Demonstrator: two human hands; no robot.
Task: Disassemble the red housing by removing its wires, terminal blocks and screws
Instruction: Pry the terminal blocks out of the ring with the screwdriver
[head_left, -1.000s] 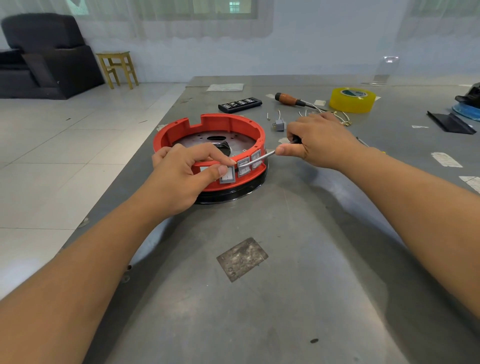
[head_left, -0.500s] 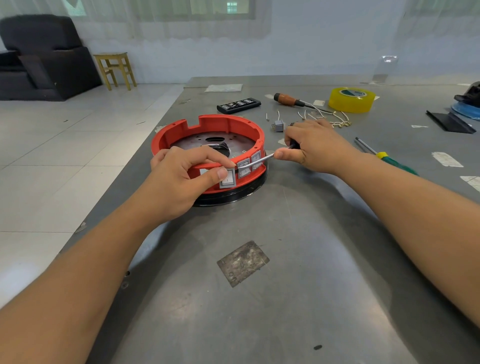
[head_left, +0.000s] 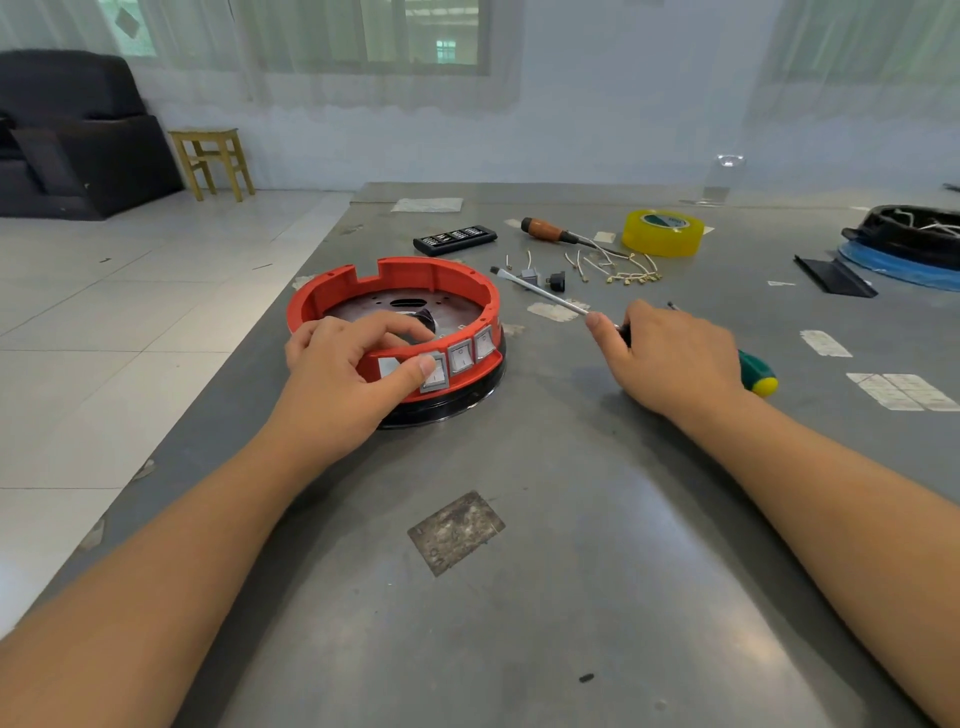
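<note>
Housing (head_left: 395, 291), a red ring, sits on the table (head_left: 571, 571) left of centre, with three grey switch blocks (head_left: 460, 357) set in its near-right wall. Left hand (head_left: 343, 374) clamps that wall, fingers curled over the rim and thumb pressing the leftmost block from outside. Right hand (head_left: 670, 358) grips a screwdriver (head_left: 540, 293) well to the right of the ring; its handle end (head_left: 758, 376) sticks out behind the wrist, and the shaft runs up-left to a tip just beyond the ring's far-right edge, apart from it. The blocks lie left of that hand, below the shaft line, so I judge the tip must swing down-left to reach them. The right hand holds the tool; the left is nearer the blocks.
</note>
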